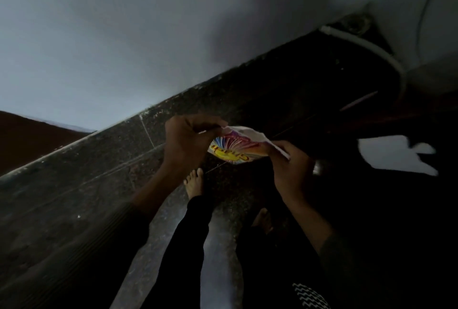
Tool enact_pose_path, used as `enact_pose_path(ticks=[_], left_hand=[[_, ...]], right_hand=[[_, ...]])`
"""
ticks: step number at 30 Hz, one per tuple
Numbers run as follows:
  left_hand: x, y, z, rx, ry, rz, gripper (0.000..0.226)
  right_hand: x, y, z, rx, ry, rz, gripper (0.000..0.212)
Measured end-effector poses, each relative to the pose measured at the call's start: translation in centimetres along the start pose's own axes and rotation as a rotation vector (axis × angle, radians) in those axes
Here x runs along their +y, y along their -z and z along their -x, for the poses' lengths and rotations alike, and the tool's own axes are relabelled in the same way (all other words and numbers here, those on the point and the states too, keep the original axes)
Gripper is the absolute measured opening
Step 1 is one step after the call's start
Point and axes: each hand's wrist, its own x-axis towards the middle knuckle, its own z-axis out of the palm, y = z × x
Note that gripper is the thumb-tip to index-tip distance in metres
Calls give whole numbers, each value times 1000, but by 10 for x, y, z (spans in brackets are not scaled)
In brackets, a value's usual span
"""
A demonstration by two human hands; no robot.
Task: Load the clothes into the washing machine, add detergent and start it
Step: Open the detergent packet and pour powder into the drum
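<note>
Rainbow-printed detergent sachet (235, 146) is pinched between left hand (187, 142) at nine o'clock and right hand (288, 170) at four.

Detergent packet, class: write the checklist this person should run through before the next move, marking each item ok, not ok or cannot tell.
1. Both hands have a grip on the detergent packet: ok. The left hand pinches its top corner and the right hand pinches the opposite edge.
2. Packet torn open: cannot tell. Its top edge is crumpled and the picture is dim.
3. Packet held over the washing machine: not ok. It is above the dark floor, and the machine is off to the upper right.
4. Clothes loaded: cannot tell. The drum is out of view.
</note>
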Motion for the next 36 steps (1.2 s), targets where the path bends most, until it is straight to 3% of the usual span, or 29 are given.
enact_pose_path(ticks=[2, 8, 14, 18, 22, 26, 29, 31, 36], left_hand=[[9, 1, 19, -11, -50, -48, 22], [111, 10, 49, -40, -101, 85, 15], [218, 16, 89, -162, -201, 277, 16], [275, 9, 106, -304, -299, 359, 20], [317, -21, 108, -505, -328, 451, 17], [344, -64, 126, -746, -342, 514, 11], [365, -94, 153, -1061, -184, 526, 26], [376, -115, 179, -1258, -126, 402, 34], [367, -170, 248, -1548, 107, 283, 46]], right_hand=[[-13, 31, 27, 38, -6, -56, 4], [-69, 122, 95, 153, 11, -142, 13], [-142, 218, 157, 289, 34, -254, 14], [-170, 268, 196, 478, 47, -231, 21], [-198, 302, 231, 741, 59, -192, 25], [-228, 328, 259, 1029, 52, -267, 2], [-242, 347, 283, 1192, -39, -348, 9], [-246, 360, 301, 1277, -102, -349, 6], [-240, 385, 334, 1426, -232, -344, 10]])
